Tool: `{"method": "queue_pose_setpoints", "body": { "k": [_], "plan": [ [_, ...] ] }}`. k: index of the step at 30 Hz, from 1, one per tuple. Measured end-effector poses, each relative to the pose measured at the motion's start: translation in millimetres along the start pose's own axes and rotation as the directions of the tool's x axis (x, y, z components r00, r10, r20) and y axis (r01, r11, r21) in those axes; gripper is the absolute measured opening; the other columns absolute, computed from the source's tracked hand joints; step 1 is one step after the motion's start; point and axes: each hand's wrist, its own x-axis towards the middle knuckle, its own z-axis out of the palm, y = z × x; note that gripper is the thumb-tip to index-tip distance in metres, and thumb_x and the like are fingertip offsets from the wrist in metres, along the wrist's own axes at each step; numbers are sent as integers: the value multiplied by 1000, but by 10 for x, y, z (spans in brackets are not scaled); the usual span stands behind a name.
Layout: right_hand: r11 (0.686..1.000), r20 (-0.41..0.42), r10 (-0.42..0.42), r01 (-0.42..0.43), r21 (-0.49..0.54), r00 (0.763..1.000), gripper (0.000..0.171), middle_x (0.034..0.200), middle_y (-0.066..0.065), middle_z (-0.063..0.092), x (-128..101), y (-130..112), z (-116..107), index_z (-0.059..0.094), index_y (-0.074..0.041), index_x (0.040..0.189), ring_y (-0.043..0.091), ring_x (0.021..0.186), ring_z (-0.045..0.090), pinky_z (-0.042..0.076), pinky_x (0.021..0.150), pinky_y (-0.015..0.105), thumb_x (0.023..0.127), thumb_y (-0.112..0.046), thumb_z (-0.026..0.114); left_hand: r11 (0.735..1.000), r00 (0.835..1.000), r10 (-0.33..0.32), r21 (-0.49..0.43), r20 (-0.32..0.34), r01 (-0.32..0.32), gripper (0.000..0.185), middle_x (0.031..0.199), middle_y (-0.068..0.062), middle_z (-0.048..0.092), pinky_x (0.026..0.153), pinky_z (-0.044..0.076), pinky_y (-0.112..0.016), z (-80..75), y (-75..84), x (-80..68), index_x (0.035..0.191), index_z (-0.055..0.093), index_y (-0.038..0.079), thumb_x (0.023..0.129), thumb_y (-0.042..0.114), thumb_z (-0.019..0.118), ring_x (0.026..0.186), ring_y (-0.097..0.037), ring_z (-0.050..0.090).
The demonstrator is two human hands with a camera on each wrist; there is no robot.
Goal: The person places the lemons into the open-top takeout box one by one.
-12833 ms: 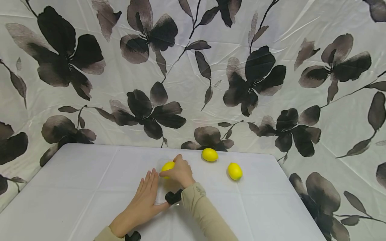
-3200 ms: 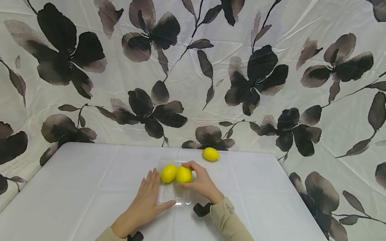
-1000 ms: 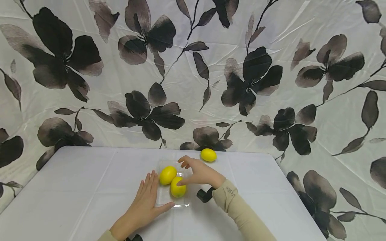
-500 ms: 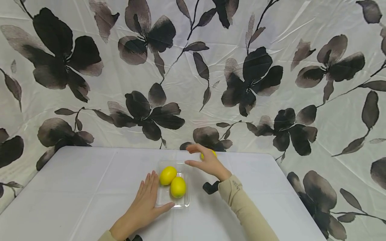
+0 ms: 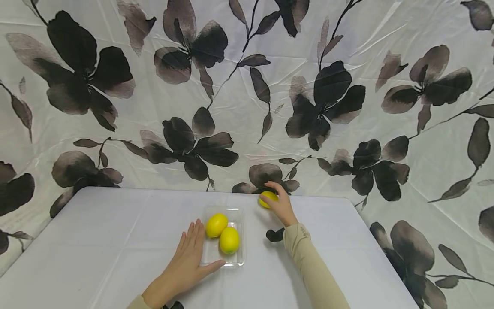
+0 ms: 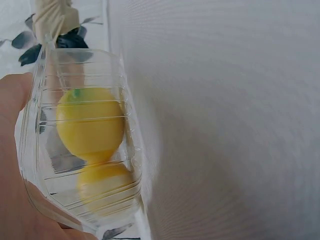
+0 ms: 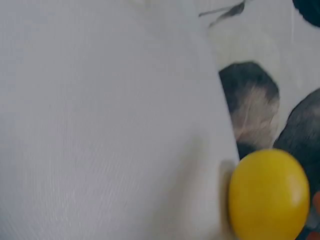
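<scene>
Bright yellow lemons (image 5: 223, 233) in a clear, see-through tray (image 5: 238, 260), another yellow lemon (image 5: 267, 198) beyond, plain white tablecloth (image 5: 96, 240), beige sleeve (image 5: 308, 266), and white backdrop (image 5: 247, 86) printed with black-and-grey flowers and leaves.

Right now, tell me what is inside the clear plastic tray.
Two yellow lemons lie side by side in the clear plastic tray, touching. The tray floor under them is covered. The left hand rests flat against its side.
</scene>
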Motion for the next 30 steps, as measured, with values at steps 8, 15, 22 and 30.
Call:
{"method": "queue_pose_setpoints", "body": {
  "k": [8,15,22,30],
  "plan": [
    [995,50,53,-49,-84,997,53,146,18,49,-22,173,-19,57,-2,136,36,135,42,31,115,49,86,-11,74,1000,1000,2,15,-4,-2,117,162,-26,9,118,10,-61,13,-9,-6,153,17,-10,83,74,58,149,-43,7],
    [993,73,64,-56,-107,995,49,133,15,59,-22,224,0,61,-6,131,33,118,54,43,103,48,84,-6,75,1000,1000,2,15,-9,-2,117,162,-27,9,118,10,-61,4,-5,-7,153,18,-11,83,74,58,149,-43,7],
    [988,138,56,-35,-147,989,48,124,11,62,-69,164,51,62,-12,125,29,110,57,45,98,47,80,-4,78,1000,1000,0,8,-2,0,117,162,-27,9,118,10,-62,-9,5,-6,153,17,-11,83,74,58,149,-44,7],
    [981,165,11,21,-191,986,49,119,8,64,-125,46,140,63,-13,123,25,106,58,48,96,43,77,-7,81,1000,1000,-10,-7,9,10,118,162,-26,8,118,8,-61,-6,6,-2,153,16,-10,83,74,58,149,-43,6]
  ]
}}
